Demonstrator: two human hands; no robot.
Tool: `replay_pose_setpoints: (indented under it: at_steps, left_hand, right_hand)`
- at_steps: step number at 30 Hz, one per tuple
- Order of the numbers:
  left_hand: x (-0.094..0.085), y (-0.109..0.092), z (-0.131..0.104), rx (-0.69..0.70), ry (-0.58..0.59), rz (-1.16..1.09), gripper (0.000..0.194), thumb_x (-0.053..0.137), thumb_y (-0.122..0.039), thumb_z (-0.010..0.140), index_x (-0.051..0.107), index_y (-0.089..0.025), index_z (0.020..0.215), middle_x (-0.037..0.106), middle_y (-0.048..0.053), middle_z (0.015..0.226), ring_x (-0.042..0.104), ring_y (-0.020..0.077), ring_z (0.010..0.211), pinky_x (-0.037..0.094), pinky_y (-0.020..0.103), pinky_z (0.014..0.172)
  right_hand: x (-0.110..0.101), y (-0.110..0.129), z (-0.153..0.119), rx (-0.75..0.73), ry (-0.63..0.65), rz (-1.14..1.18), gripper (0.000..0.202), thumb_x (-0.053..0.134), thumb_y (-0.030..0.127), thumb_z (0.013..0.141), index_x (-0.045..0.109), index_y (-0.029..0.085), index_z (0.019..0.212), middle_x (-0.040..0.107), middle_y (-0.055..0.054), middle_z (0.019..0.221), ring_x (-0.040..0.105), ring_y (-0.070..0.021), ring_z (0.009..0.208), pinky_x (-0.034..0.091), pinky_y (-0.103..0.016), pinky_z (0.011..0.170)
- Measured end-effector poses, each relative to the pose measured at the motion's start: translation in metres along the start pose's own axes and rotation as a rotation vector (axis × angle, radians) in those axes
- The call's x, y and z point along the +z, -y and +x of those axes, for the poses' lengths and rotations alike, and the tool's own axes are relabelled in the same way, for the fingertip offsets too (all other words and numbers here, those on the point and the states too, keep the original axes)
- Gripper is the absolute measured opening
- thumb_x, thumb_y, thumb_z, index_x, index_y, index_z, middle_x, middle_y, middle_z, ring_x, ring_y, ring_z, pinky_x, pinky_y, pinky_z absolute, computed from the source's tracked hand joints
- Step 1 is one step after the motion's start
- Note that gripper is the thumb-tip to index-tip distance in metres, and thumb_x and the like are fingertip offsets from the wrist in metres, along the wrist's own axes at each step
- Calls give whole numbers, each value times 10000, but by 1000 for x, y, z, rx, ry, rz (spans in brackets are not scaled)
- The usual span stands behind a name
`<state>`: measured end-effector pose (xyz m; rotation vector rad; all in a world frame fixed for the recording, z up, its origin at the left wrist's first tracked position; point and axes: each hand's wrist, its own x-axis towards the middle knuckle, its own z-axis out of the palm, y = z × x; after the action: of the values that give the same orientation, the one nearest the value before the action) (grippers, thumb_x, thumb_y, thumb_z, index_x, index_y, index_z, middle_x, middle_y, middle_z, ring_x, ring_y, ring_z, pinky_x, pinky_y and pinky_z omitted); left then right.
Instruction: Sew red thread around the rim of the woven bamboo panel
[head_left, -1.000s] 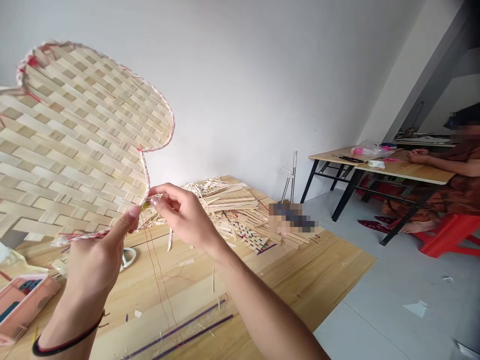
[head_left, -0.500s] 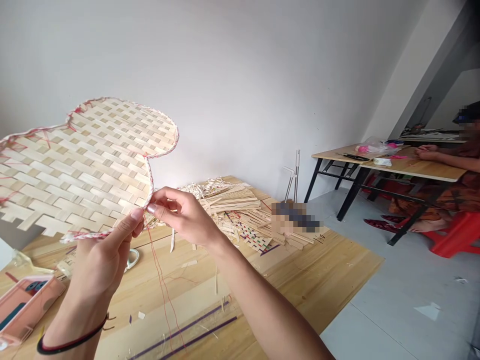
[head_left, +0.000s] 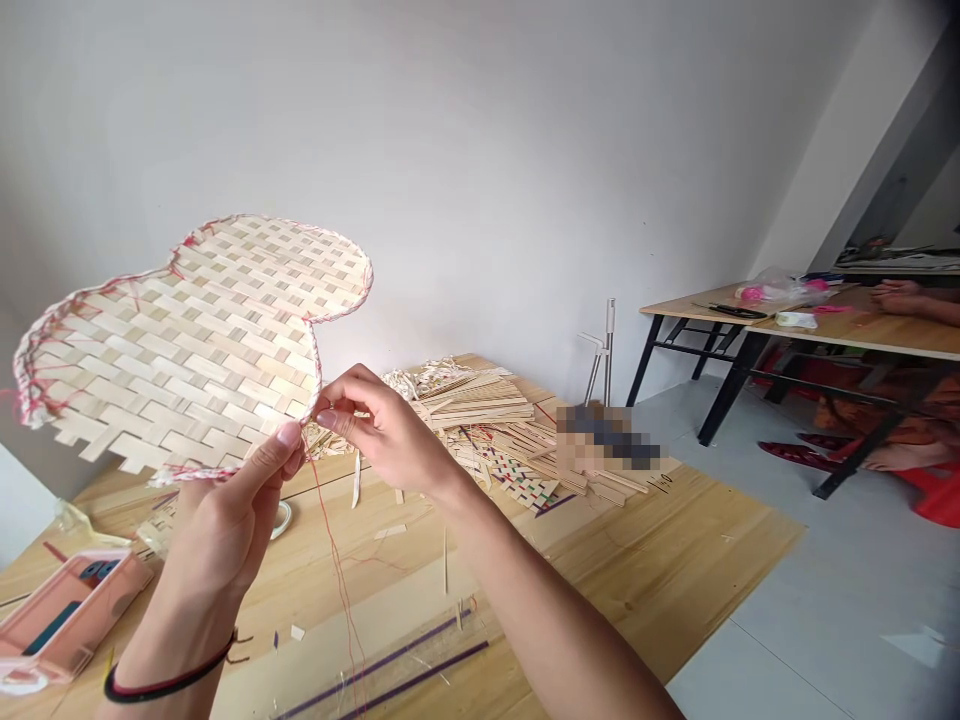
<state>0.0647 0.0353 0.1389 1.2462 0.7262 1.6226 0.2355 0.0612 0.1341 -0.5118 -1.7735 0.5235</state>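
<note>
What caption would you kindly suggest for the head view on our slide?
Left hand grips a woven panel, right hand at its braided edge, red thread hanging over a wooden table.

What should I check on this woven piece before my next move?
1. Left hand supporting the woven piece: ok, thumb on its face.
2. Right hand at the braided edging: ok, close to the left thumb.
3. Edging all round: not ok, bare strip ends show at lower left.
4. Red thread free of tangles: cannot tell, too fine.
5. Pink box away from the thread: ok, off to the left.
</note>
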Motion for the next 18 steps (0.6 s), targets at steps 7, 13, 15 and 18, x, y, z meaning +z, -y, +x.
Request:
replay_pose_setpoints:
  at_steps: [7,13,15,18]
  left_hand:
    - [2,1,-1,-25,-48,-20,292,972,-290,604,737,-158,717,612,10,741,574,133,737,545,214,634]
    - [4,1,-1,-45,-52,-32,332,1002,-304,560,744,-151,702,621,14,742,580,136,759,556,204,642]
    - [2,2,-1,-35,-46,-27,324,996,-299,575,738,-153,704,606,9,731,567,132,747,549,201,633]
    - [1,3,-1,-28,-38,-23,305,982,-295,609,732,-155,714,591,6,723,555,126,730,541,200,628]
  right_hand:
    - [-2,5,0,21,6,3,48,654,171,1020,644,177,974,584,-26,1068,618,-118,1027,534,-258,952]
    - [-2,2,0,-28,4,27,52,645,167,1027,645,177,976,595,-22,1053,616,-119,1034,523,-267,966]
    - [-2,0,0,-38,9,20,53,640,182,1034,641,180,981,597,-23,1058,619,-120,1036,523,-270,973]
    - [-3,0,0,-52,7,4,60,629,179,1040,636,179,981,597,-21,1049,617,-119,1028,517,-265,967]
